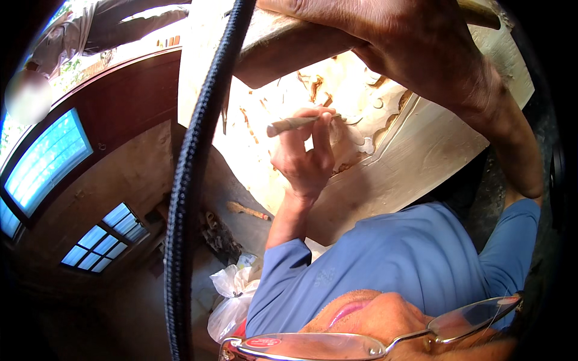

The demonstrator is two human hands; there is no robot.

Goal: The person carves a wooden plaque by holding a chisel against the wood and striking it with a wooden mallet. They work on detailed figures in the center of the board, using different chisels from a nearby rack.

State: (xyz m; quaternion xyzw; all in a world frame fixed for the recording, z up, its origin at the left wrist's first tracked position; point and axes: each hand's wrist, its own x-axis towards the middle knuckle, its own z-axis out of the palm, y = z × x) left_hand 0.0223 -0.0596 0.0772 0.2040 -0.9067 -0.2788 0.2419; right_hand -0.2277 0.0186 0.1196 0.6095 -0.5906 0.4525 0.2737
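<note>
Head view: we are pinching the chisel [289, 124] in our left fingers [323, 133] over the carved panel [433, 144], its long axis running sideways, handle end pointing left, while our right fingers [298, 8] are gripping the mallet [295, 51], its head appearing above the chisel.

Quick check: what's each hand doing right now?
Left hand: closed, holding a slim tool with a pale handle.
Right hand: closed on a brown wooden tool, fingers partly hidden.
</note>
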